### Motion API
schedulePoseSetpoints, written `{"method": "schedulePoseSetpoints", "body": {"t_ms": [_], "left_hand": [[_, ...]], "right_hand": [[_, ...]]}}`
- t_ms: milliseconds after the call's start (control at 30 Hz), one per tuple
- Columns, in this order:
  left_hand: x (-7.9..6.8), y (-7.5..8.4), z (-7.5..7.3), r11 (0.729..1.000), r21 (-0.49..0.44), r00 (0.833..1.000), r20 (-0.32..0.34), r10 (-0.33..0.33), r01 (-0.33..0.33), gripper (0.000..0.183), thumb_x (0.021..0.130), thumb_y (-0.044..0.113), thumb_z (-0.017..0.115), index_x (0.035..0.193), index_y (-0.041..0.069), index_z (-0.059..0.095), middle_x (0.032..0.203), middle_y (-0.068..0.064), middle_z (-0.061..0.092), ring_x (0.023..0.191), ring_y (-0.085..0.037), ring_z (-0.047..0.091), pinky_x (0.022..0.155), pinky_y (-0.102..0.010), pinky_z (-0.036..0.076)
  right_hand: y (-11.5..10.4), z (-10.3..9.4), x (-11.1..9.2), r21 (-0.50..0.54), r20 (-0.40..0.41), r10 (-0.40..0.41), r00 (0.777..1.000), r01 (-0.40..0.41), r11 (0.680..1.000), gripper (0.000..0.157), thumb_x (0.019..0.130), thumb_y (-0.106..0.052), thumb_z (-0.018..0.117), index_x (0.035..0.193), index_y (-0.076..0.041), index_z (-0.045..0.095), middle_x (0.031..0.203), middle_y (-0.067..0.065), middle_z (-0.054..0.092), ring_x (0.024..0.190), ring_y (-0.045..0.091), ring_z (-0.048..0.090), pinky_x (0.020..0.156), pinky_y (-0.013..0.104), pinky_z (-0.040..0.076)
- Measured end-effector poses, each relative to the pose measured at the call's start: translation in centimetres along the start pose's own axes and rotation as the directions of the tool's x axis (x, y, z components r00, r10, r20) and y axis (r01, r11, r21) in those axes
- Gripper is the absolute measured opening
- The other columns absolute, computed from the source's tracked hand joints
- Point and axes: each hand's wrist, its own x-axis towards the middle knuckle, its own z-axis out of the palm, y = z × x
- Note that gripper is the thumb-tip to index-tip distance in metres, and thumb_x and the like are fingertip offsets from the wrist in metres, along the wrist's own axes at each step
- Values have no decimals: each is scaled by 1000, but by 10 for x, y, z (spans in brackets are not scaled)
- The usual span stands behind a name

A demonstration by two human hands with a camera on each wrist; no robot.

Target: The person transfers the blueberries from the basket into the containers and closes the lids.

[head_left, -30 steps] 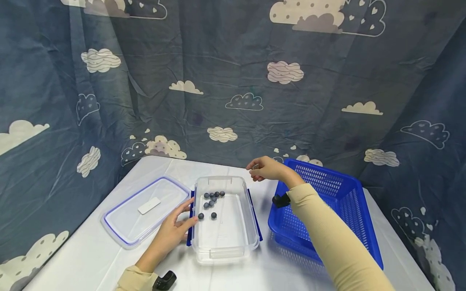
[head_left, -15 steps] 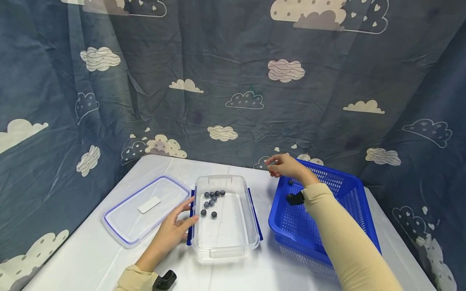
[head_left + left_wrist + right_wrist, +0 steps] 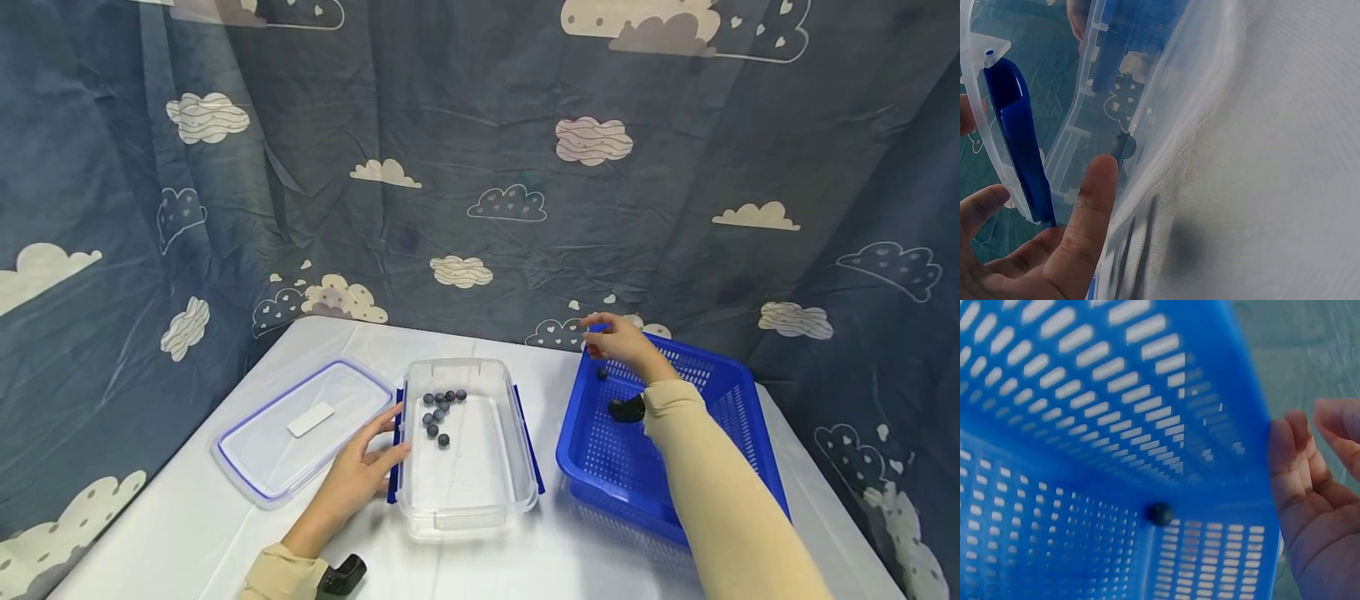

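Several blueberries (image 3: 438,414) lie in the left part of a clear plastic food container (image 3: 480,483) with blue side latches. My left hand (image 3: 358,467) touches the container's left side, thumb near the rim and fingers spread beside the blue latch (image 3: 1019,134). My right hand (image 3: 618,342) is over the far left corner of a blue perforated basket (image 3: 573,442). Its fingers are loosely bent, and the right wrist view shows nothing between thumb and fingers. Below that hand, one blueberry (image 3: 1161,514) sits in the basket's corner.
A clear lid (image 3: 255,450) with a blue seal and a white label lies flat left of the container. White cloth (image 3: 480,575) covers the table. Dark cloud-print fabric (image 3: 420,225) hangs behind and at both sides.
My right hand has moved right, from beside the basket to over its far left corner. One blueberry in the container has rolled away from me towards the cluster. My left hand has stayed put.
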Motion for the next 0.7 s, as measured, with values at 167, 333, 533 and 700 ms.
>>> {"method": "schedulePoseSetpoints", "body": {"t_ms": [167,333,533,700], "left_hand": [[1,0,0,1000,-2,1000,4,2,-2,67,102,22,74,163,30,47,159,-20,45,107,-27,75,74,-36,69],[0,0,1,1000,0,1000,2,-3,3,67,102,22,75,163,30,47,159,-20,45,108,-27,75,74,-36,69],[1,-1,0,1000,-4,1000,0,1,-1,67,102,22,75,162,30,48,159,-20,46,107,-26,75,74,-36,69],[2,-2,-1,1000,-3,1000,2,5,-5,67,102,22,75,162,31,47,160,-20,45,109,-28,75,75,-37,69]], "right_hand": [[10,-8,-1,-15,-56,20,998,-21,1000,48,111,-11,52,153,11,45,113,23,68,93,18,68,87,30,65],[26,-6,3,-138,-132,58,990,-76,987,56,95,-3,57,148,13,50,82,9,67,71,13,60,67,24,54],[42,2,5,-156,-132,130,983,-150,976,63,86,1,56,149,9,51,96,19,69,71,17,58,62,24,47],[59,8,6,-207,-114,125,986,-147,967,64,86,1,55,149,11,51,120,32,64,90,32,62,65,24,46]]}}
